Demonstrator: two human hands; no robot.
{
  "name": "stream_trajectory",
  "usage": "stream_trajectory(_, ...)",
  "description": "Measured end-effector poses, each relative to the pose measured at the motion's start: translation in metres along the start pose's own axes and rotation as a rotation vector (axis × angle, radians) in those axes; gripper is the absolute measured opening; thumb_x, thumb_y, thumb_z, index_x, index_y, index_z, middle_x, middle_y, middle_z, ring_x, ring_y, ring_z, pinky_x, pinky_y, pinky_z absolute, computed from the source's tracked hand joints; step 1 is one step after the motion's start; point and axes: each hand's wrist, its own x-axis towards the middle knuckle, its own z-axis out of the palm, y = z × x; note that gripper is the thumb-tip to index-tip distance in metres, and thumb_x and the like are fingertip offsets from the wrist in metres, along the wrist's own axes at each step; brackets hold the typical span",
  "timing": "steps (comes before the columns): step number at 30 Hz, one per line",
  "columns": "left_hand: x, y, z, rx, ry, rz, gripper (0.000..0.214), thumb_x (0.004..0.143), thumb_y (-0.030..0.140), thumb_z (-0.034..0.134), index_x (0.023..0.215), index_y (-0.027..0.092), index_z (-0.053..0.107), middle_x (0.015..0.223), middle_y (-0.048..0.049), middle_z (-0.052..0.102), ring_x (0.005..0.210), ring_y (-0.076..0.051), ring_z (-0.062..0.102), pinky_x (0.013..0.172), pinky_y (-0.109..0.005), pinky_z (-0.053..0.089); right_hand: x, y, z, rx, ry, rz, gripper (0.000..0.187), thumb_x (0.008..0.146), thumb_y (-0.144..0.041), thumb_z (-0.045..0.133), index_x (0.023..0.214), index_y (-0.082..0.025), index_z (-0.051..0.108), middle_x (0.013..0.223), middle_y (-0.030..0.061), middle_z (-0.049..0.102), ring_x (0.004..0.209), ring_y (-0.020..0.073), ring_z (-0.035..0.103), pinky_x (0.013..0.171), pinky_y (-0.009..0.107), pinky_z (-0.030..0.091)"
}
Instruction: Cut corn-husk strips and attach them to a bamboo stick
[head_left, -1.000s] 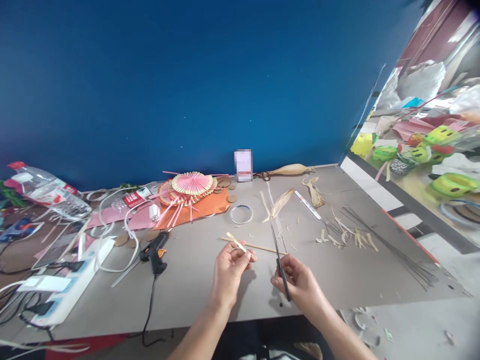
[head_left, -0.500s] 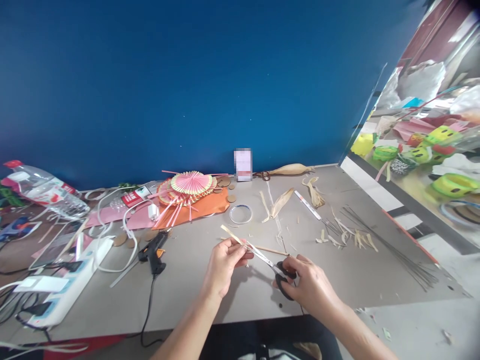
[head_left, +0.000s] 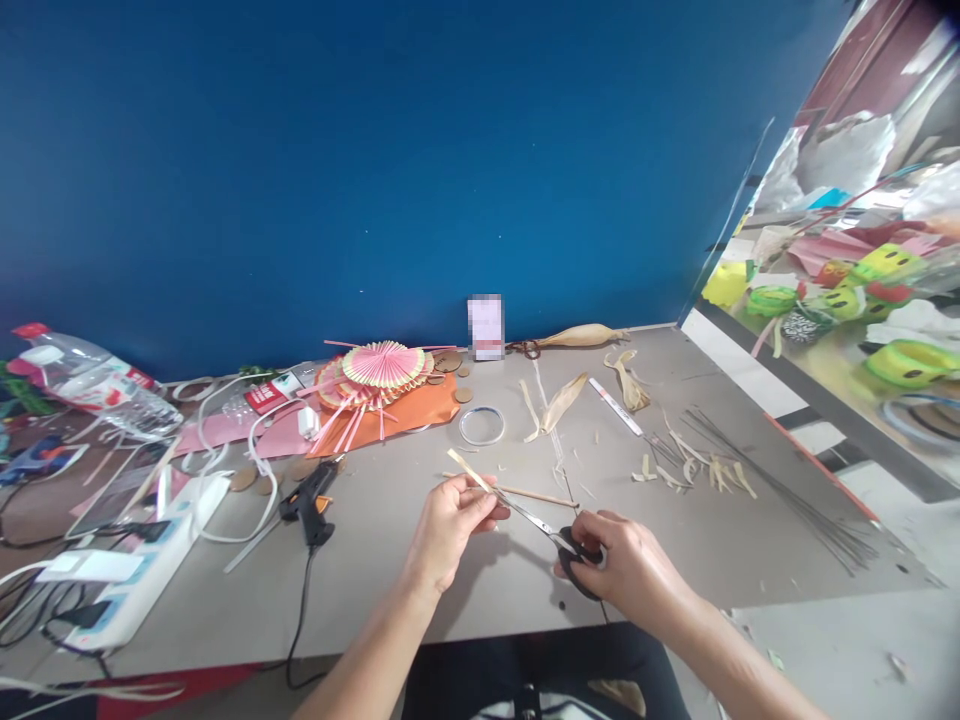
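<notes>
A blue panel [head_left: 420, 180] rises behind everything, and the grey surface [head_left: 390, 590] runs in front of it. The wires [head_left: 832, 535] make a long, thin, loose bundle across its right side. At the left end lies a white power strip [head_left: 180, 530] with plugs and cords in it, and beyond it a clear bottle [head_left: 112, 385] with a red cap leans on its side. Pink and yellow pleated paper fans [head_left: 384, 365] rest on an orange sheet [head_left: 427, 408] near the panel. Over the front half of the surface are the left hand [head_left: 454, 525] and the right hand [head_left: 619, 550]. A black glue gun [head_left: 306, 505] lies well to the left of them. The right hand grips the black handles of the scissors [head_left: 553, 535], whose blades point toward the left fingertips. A thin stick [head_left: 544, 496] lies just beyond the blades. Farther back are a dried husk [head_left: 566, 403], a ring [head_left: 460, 428] and a white pen [head_left: 615, 407]. The left hand is pinched closed on a narrow pale strip [head_left: 469, 467], which slants up and leftward past the fingers; whether the blades touch it cannot be told. Smallest are the husk-coloured shreds [head_left: 724, 478] at right.
</notes>
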Motion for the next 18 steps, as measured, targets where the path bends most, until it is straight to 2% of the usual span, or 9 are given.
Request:
stream_trajectory(12, -0.0004, 0.0035, 0.0020, -0.013, -0.036, -0.015, 0.032, 0.063, 0.020, 0.065, 0.092, 0.011, 0.057, 0.074, -0.0102, 0.067, 0.065, -0.018, 0.063, 0.058, -0.024, 0.045, -0.0049, 0.0006, -0.0045, -0.009, -0.040, -0.001, 0.014, 0.062, -0.032, 0.058, 0.063, -0.020, 0.050, 0.059, -0.0026, 0.051, 0.050, 0.0090, 0.038, 0.048, 0.020, 0.025)
stream_trajectory(18, -0.0001, 0.0043, 0.0008, 0.018, -0.056, -0.018, 0.031, 0.064, 0.020, 0.064, 0.092, 0.011, 0.057, 0.079, -0.0112, 0.067, 0.067, -0.018, 0.063, 0.058, -0.024, 0.046, -0.0058, 0.0022, -0.0040, 0.016, -0.046, -0.008, 0.019, 0.063, -0.036, 0.058, 0.061, -0.020, 0.048, 0.056, -0.0042, 0.048, 0.049, 0.0083, 0.035, 0.047, 0.019, 0.024)
